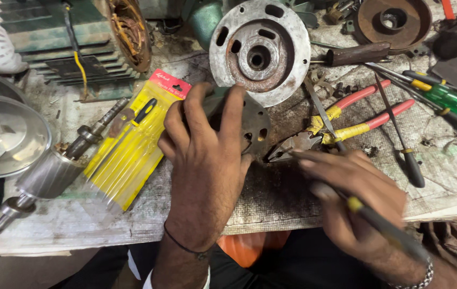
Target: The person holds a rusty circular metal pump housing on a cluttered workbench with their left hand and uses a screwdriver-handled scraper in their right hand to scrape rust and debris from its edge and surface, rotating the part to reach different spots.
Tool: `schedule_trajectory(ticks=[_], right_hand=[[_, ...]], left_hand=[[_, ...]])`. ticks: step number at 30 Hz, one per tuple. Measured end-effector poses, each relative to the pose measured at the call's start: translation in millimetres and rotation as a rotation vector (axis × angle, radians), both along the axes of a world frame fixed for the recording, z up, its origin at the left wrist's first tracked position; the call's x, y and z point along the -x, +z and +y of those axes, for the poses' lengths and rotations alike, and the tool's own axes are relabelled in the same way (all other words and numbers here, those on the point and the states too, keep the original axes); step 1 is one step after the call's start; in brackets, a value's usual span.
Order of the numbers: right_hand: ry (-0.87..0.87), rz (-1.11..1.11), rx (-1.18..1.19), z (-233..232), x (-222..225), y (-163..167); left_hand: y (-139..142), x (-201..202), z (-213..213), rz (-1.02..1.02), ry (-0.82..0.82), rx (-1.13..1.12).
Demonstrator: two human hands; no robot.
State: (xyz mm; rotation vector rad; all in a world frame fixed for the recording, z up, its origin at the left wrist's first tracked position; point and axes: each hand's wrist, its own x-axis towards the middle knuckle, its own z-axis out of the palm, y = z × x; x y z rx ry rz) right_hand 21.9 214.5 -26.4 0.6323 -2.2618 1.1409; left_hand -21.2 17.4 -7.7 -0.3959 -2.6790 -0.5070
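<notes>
- Now, left hand [207, 160] lies flat w/ fingers spread, pressing down on a round metal plate [254, 126] on the bench; not gripping, just palm and fingertips on top.
- Plate sits mid-bench, mostly hidden under the hand; holes show at its right edge.
- Right hand [357, 198] is closed around a dark-handled tool [383, 227] w/ a yellow band, blurred; tip end can't be made out, it runs toward the plate's right side.
- Pliers [341, 126] w/ red-and-yellow grips lie just beside the right hand's fingers, nose pointing at the plate.
- Big round motor cover [260, 51] stands right behind the plate, touching or nearly so.
- Yellow screwdriver pack [135, 142] lies left of the left hand, just beside the thumb.
- Motor rotor w/ shaft [52, 171] lies further left.
- Green-handled screwdrivers [448, 99] at far right, well apart.
</notes>
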Motion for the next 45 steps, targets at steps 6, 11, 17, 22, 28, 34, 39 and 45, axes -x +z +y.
schedule_trajectory(ticks=[6, 11, 17, 22, 28, 34, 39, 45], right_hand=[[0.025, 0.043, -0.106, -2.7, 1.2, -5.8], [0.015, 0.016, -0.172, -4.1, 3.2, -4.1], [-0.01, 0.027, -0.14, -5.1, -0.3, -3.0], [-0.002, -0.026, -0.077, -3.5, -0.5, -4.8], [0.005, -0.106, -0.022, -0.1, -1.3, -4.5], [-0.017, -0.066, -0.092, 0.7, -0.4, -7.4], [-0.049, -0.073, 0.053, 2.6, -3.6, -7.7], [-0.004, -0.062, 0.231, 4.0, -5.0, -8.6]], left_hand=[[-0.5, 0.8, -3.6, -0.031, -0.032, -0.004], [0.6, 4.1, -3.9, 0.077, -0.043, -0.006], [2.6, -0.6, 4.8, -0.076, -0.006, -0.004], [3.5, 0.1, 4.8, -0.066, -0.003, 0.029], [3.5, 1.4, 2.1, -0.054, -0.02, 0.009], [4.1, 0.9, 2.3, -0.062, -0.012, 0.026], [2.9, 1.4, 2.9, -0.06, -0.014, 0.02], [1.0, 2.1, 2.5, -0.059, -0.031, -0.012]])
